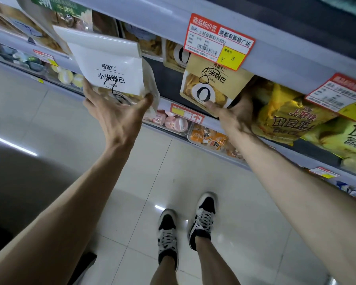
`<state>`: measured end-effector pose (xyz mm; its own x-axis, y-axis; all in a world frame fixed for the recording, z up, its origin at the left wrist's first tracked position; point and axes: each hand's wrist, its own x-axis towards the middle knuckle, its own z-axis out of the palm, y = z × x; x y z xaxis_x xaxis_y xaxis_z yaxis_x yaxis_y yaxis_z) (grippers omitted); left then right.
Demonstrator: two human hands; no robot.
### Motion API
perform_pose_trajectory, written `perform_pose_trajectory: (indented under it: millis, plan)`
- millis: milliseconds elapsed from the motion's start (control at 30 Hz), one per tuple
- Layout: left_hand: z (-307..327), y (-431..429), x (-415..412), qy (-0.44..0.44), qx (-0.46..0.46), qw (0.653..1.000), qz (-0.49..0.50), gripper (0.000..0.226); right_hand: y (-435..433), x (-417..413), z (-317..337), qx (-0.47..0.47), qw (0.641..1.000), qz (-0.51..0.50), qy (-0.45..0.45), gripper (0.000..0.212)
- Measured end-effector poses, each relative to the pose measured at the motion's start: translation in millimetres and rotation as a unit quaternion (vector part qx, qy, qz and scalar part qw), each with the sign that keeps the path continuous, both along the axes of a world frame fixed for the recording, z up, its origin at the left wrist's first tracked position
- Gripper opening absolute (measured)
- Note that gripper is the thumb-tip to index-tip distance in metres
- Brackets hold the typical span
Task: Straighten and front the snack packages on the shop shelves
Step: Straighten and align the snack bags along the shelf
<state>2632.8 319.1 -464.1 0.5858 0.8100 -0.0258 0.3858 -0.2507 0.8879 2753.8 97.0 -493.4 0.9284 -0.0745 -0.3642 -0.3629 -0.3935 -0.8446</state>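
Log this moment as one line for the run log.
left hand: holds white pouch before shelf | right hand: grips tan pouch at shelf front | fronting: not yet done

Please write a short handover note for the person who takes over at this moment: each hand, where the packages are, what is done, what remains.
Left hand: grips the white package by its bottom edge, off the shelf, label facing out.
Right hand: holds the tan package by its lower corner at the shelf front, left of the yellow chip bags, its top under the red price tag.
Done: both packages face outward.
Left: seat the tan package upright, then place the white package in the dark gap beside it. I cannot tell if the tan one rests on the shelf yet.
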Motion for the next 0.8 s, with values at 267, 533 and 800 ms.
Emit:
perform_pose_trajectory:
  millis: [267,533,800]
  plan:
    - [-6,15,-27,0.024,0.000,1.000,0.013,0.130,55,-4,-6,0.047,0.997,0.055,-0.026,0.076]
    - [-1,20,-35,0.015,-0.032,0.997,-0.067,0.132,89,-9,2,0.032,0.998,0.041,-0.033,0.069]
    - [12,-26,-26,0.047,-0.068,0.985,-0.151,0.130,63,-94,38,0.078,0.982,-0.142,-0.099,0.029]
